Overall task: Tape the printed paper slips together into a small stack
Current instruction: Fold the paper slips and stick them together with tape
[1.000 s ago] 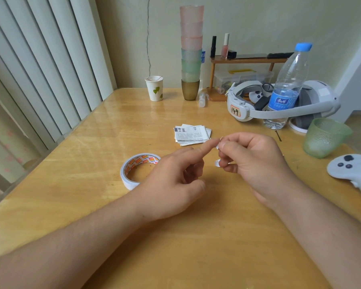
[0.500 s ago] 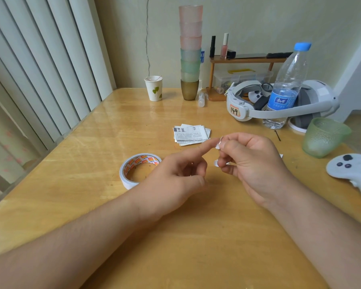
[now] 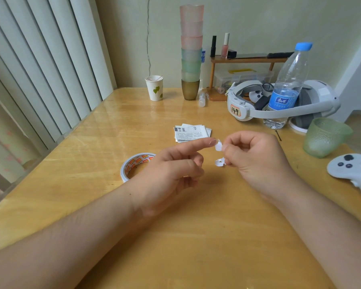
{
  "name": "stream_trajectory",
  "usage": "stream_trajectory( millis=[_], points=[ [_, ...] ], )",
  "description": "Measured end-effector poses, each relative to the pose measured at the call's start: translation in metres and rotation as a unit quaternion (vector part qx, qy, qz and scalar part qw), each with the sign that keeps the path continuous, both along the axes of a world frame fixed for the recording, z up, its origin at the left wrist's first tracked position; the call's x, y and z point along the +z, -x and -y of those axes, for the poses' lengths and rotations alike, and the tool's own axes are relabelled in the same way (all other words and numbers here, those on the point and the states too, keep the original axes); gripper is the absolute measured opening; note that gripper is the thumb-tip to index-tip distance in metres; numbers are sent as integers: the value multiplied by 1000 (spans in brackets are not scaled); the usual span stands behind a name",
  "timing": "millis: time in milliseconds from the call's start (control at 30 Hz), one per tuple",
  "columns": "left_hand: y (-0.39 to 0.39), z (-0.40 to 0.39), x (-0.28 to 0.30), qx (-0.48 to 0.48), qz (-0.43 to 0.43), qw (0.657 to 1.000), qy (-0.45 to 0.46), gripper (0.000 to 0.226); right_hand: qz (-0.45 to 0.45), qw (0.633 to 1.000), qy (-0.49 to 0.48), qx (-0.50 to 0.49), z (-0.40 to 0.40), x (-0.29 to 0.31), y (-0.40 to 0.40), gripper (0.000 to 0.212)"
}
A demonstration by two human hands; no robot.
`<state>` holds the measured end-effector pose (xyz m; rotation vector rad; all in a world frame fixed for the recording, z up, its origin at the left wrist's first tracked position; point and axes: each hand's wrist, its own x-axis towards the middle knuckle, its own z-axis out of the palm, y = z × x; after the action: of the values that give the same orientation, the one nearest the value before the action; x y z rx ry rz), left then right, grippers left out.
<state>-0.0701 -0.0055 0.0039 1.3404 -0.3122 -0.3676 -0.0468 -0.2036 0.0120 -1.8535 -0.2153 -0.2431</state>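
- Your right hand point(image 3: 256, 161) hovers above the wooden table point(image 3: 196, 236), fingers curled, pinching a small white piece of tape point(image 3: 218, 147); its lower end curls free below your fingers
- Your left hand point(image 3: 171, 174) has its index finger stretched out, tip touching the tape's upper end; the other fingers are loosely curled and hold nothing
- The printed paper slips point(image 3: 191, 133) lie in a loose pile on the table, just beyond both hands
- The tape roll point(image 3: 133, 166) lies flat near your left hand; your knuckles partly hide it
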Motion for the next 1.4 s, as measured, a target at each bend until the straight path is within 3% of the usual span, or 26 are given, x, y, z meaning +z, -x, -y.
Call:
stream_trajectory(
  millis=[67,133,367,467,567,767,933,1167,1300,1400],
  points=[
    [-1,-2,0,10,2,1000,-6,57,64,986,147,-39,8,-1,-4,19],
    [-3,-3,0,22,0,1000,-7,57,83,975,197,-65,14,-2,-8,20],
    [-2,0,-1,27,2,1000,-12,56,47,994,91,-34,9,-4,-9,12],
    [-2,1,-1,28,2,1000,-12,58,8,1000,18,2,0,-4,-5,23],
    [-2,2,-1,26,0,1000,-9,58,18,1000,11,7,-5,-5,-4,5],
    [-2,0,0,19,-8,1000,-5,56,5,1000,5,6,-1,-9,-9,15],
    [-2,2,-2,35,-12,999,-1,52,29,994,99,-22,5,-10,-11,17],
    [-7,-5,0,74,-31,996,33,55,47,988,133,-70,18,-12,-22,14],
    [-6,-3,-1,57,-34,997,33,56,92,957,266,-68,21,-17,-24,10],
    [-6,-2,-2,52,-27,998,19,55,94,943,315,-44,23,-26,-29,21]
  ],
)
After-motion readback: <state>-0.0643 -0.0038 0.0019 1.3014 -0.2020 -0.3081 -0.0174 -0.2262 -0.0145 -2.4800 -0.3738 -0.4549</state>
